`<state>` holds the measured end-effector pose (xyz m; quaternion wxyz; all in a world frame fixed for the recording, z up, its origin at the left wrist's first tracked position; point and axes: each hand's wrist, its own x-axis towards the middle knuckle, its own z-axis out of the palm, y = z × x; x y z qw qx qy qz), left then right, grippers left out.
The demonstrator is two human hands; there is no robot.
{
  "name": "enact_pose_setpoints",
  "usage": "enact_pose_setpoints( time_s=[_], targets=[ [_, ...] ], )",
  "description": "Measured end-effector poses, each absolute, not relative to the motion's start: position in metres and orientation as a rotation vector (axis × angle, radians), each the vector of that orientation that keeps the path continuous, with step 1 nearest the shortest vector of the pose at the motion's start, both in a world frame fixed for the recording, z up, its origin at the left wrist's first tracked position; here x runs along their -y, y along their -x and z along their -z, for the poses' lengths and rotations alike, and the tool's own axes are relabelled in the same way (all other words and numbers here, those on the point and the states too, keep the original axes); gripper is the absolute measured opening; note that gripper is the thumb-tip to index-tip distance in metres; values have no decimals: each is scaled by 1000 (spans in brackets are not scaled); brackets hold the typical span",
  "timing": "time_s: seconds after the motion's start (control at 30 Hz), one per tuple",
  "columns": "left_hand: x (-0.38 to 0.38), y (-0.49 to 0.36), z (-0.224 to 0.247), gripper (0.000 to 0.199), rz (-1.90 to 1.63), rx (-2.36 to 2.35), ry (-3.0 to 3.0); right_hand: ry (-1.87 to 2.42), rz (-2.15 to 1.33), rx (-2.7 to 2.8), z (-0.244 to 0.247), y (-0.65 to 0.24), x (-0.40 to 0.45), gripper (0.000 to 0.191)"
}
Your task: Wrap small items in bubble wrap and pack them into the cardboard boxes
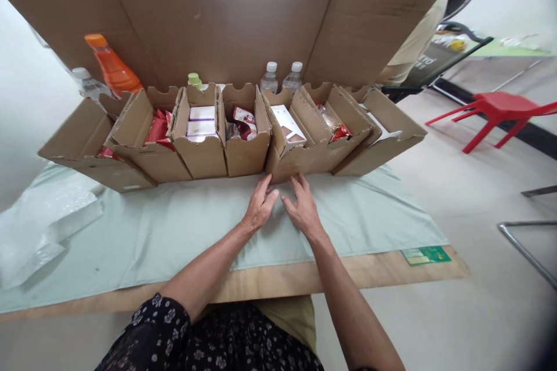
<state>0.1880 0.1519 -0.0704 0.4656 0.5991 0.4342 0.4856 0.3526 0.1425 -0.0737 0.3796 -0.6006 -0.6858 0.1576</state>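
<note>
Both my hands reach to the lower front of a cardboard bin (300, 163) that holds a white box (288, 126). My left hand (260, 206) is at the bin's lower left, fingers stretched forward and thumb apart. Opposite it, my right hand (303, 207) has its fingers spread against or just before the bin's front. Neither hand holds anything. To the left stand bins with dark red packets (245, 122), white-and-purple boxes (202, 124) and red packets (160, 127). On the right, one bin holds a red-and-clear packet (335, 124).
A pale green cloth (183, 232) covers the wooden table (278, 278). Clear plastic bags (47, 220) lie at the left. Bottles, one an orange bottle (114, 66), stand behind the bins before a tall cardboard panel (226, 17). A red stool (505, 110) and a person's sleeve (418, 35) are at right.
</note>
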Motion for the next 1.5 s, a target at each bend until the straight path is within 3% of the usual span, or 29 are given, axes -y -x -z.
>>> enact_pose_setpoints(
  time_s=[0.13,0.43,0.6,0.73,1.03,1.1,1.23,1.3,1.43,1.5],
  targets=[
    [-149,-188,68,67,-1203,-1106,-1466,1502,-374,1853,67,-346,-136,54],
    [-149,-189,66,67,-1194,-1100,-1467,1505,-431,1870,65,-339,-170,69],
    [-151,-189,69,66,-1191,-1089,-1463,1482,-474,1825,67,-338,-165,55],
    [-151,-191,71,68,-1204,-1099,-1435,1408,-467,1667,35,-338,-155,47],
    [-150,-189,69,67,-1164,-1071,-1533,1600,-153,1784,-60,-382,-214,74],
    [-151,-189,69,67,-1154,-1056,-1591,1657,-105,1820,-66,-384,-226,67],
    [-152,-187,69,72,-1083,-1062,-1661,1723,7,1746,-73,-379,-228,31],
    [-152,-187,68,72,-1043,-1066,-1680,1755,21,1721,-76,-375,-221,24],
    [-154,-186,66,71,-1025,-1070,-1689,1678,-65,1671,-78,-364,-200,47],
    [-154,-188,64,68,-1034,-1084,-1658,1566,-117,1691,-78,-356,-190,49]
  ],
)
